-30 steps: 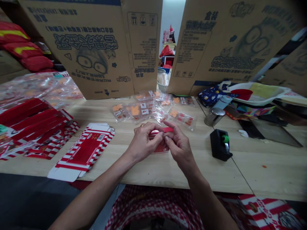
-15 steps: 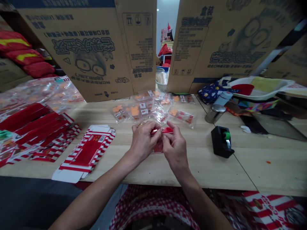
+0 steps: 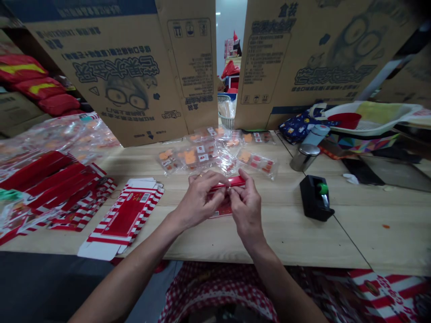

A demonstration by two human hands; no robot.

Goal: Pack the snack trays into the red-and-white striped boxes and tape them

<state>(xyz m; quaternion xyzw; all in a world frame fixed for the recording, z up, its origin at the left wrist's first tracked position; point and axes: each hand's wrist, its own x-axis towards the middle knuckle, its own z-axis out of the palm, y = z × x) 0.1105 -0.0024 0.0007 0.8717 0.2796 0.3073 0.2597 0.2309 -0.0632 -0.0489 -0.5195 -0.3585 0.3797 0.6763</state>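
Both of my hands are closed at the middle of the table, their fingertips pinching a small red packet (image 3: 222, 211) with a glossy upper edge. Fingers of my left hand (image 3: 201, 196) cover its left part. Thumb and fingers of my right hand (image 3: 247, 204) grip it from the other side. What lies between the fingertips is mostly hidden. Just beyond my hands lie several clear sachets (image 3: 202, 157) with orange and red pieces inside. To the left is a small stack of flattened red-and-white striped boxes (image 3: 124, 215).
A black tape dispenser (image 3: 314, 197) and a metal canister (image 3: 305, 157) stand at the right. Behind them are a blue patterned bag (image 3: 298, 128) and a white basket (image 3: 400, 112). Large cardboard cartons (image 3: 134, 67) wall off the back. More striped packaging (image 3: 50, 179) is heaped far left.
My fingers have shifted slightly on the red packet, and more of its upper and lower parts shows. The camera view has moved a little; the other things lie as before.
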